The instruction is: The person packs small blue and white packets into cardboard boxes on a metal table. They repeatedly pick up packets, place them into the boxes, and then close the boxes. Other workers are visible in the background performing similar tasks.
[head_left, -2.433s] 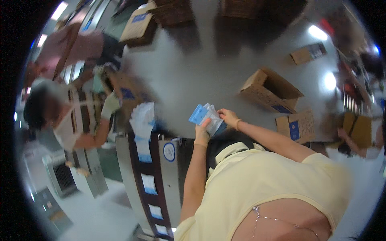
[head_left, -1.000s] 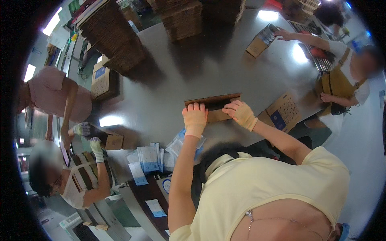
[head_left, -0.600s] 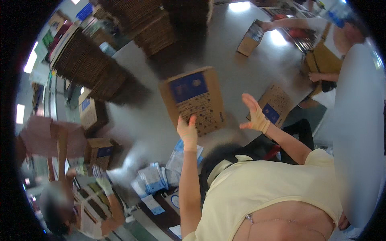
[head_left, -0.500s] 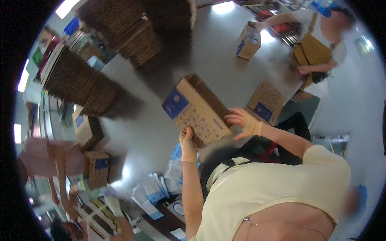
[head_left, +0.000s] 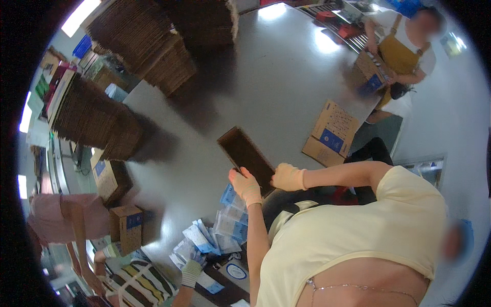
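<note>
An empty-looking cardboard box point(head_left: 240, 139) stands with its open top turned up, at the near edge of the grey table point(head_left: 276, 102). My left hand point(head_left: 246, 187), in a pale glove, is closed on the box's left wall with fingertips over the rim. On the right side my right hand point(head_left: 288, 177), also gloved, is closed on the opposite wall. The box's outer faces are mostly hidden from above. Just left of my left forearm lie several blue-and-white flat packets point(head_left: 228, 225).
A flat printed carton point(head_left: 332, 133) lies to the right. Tall stacks of folded cardboard point(head_left: 97, 115) rise at the left and far left point(head_left: 153, 46). A co-worker point(head_left: 404, 51) holds a box point(head_left: 369, 74) at far right. Two boxes point(head_left: 128, 225) stand left; a striped-cuff glove point(head_left: 192, 271) reaches the packets.
The box has turned from tilted, printed side showing, to open top up, and come lower. My right hand has closed on its wall. The far-right co-worker has pulled their box closer.
</note>
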Demonstrator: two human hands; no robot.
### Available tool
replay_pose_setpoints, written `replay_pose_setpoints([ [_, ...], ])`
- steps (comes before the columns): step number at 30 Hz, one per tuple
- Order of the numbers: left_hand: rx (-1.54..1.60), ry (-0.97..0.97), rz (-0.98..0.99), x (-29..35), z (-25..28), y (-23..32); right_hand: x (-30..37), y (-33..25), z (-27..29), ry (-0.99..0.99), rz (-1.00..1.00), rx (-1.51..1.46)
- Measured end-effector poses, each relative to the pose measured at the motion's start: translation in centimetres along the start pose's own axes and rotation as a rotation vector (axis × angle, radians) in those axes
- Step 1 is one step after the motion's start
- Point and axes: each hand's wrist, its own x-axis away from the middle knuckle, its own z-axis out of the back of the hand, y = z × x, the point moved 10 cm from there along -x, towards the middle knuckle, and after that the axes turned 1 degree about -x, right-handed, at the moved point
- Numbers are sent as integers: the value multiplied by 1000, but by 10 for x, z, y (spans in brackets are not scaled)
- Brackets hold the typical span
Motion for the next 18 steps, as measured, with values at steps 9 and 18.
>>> replay_pose_setpoints([
  [9,448,-73,57,-21,-40,-39,20,18,1,-11,-5,31],
  [18,436,-458,-28,-20,-77,-26,9,7,6,43,7,54],
])
